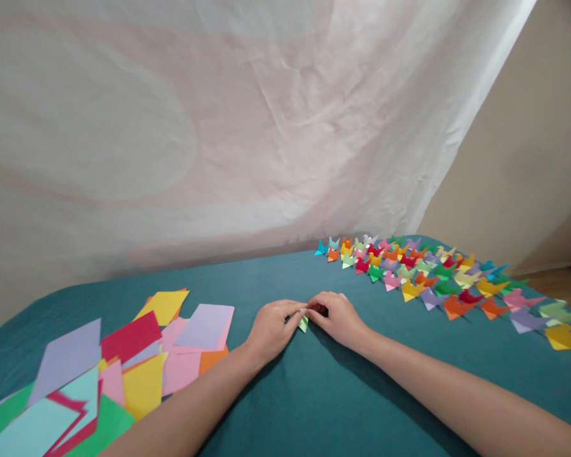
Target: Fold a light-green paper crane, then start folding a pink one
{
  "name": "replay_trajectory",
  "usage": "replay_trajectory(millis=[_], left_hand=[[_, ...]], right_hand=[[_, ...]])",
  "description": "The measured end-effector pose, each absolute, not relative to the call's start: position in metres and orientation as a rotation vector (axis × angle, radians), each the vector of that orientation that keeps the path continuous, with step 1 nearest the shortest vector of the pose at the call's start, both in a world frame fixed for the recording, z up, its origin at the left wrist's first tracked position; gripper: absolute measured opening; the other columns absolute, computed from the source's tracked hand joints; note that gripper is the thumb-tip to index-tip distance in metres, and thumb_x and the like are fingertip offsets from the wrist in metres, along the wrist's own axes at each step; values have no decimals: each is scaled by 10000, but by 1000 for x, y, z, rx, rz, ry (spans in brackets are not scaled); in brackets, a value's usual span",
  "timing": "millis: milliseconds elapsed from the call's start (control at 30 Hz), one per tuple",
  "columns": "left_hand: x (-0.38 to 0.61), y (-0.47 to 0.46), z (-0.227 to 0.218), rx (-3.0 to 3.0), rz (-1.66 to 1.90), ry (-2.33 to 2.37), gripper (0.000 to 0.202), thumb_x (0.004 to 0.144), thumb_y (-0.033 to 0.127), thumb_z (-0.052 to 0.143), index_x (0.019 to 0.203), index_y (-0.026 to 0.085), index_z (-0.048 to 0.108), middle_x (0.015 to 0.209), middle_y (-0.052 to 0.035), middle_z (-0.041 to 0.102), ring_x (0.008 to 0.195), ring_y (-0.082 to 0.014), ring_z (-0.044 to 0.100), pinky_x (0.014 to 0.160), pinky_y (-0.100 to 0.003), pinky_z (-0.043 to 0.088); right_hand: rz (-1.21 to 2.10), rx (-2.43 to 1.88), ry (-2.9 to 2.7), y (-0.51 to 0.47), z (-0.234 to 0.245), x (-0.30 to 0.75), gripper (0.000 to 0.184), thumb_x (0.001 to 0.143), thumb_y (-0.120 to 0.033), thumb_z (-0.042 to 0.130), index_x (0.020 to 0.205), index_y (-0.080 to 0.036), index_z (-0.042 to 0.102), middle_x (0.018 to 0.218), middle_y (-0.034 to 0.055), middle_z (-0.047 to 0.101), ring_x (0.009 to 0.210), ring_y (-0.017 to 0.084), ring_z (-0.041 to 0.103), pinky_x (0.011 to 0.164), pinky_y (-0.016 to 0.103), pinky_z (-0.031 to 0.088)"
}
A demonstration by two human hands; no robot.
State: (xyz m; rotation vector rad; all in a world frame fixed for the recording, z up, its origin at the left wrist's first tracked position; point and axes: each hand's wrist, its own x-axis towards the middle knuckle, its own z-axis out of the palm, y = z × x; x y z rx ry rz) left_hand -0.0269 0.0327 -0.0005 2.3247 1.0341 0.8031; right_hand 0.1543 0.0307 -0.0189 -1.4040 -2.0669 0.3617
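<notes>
Between my two hands is a small piece of folded light green paper (303, 324), its pointed lower part showing below the fingertips. My left hand (276, 327) pinches it from the left, thumb and fingers pressed together. From the other side, my right hand (337, 319) grips it between thumb and curled forefinger. The fingertips of both hands nearly meet and hide the upper part of the paper.
Loose sheets of coloured paper (132, 336) overlap on the left of the teal tablecloth (276, 406). Rows of small folded paper birds (412, 291) stand on the right. A pale cloth (247, 127) hangs behind the table, with a wall (528, 139) beyond at the right.
</notes>
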Motion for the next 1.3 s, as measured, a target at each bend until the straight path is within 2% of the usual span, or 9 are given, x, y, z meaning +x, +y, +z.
replay_trajectory(millis=[300,567,667,933,1300], left_hand=[[-25,29,4,2371,781,1058,310,932,308,393,1069,266,667,1070,-21,676,991,-184,604,896,-292,444],[-25,29,1,2476,733,1148,265,828,316,572,1078,260,639,1045,-20,671,981,-212,589,870,-300,439],[-24,29,1,2482,722,1178,261,816,321,580,1062,259,640,1026,-20,671,971,-215,586,861,-306,434],[-25,34,-2,2405,763,1175,265,765,226,589,1019,247,665,996,-20,668,939,-200,585,841,-289,442],[-25,36,-3,2361,760,1151,247,767,212,582,989,240,686,973,-25,664,928,-199,580,837,-288,442]], right_hand=[[326,-1423,-2096,31,-19,155,96,823,-267,591,795,-202,656,762,5,650,743,151,561,689,277,312],[340,-1398,-2085,32,-21,155,100,828,-277,592,815,-215,671,759,6,654,738,153,562,687,273,330],[350,-1394,-2080,33,-21,155,116,834,-289,585,813,-216,674,752,7,657,733,153,566,689,271,339],[391,-1362,-2116,35,-20,159,149,845,-299,566,800,-222,686,729,3,648,707,144,566,672,259,356],[317,-1361,-2153,34,-24,160,81,825,-263,602,817,-220,670,759,1,643,737,151,559,687,271,342]])
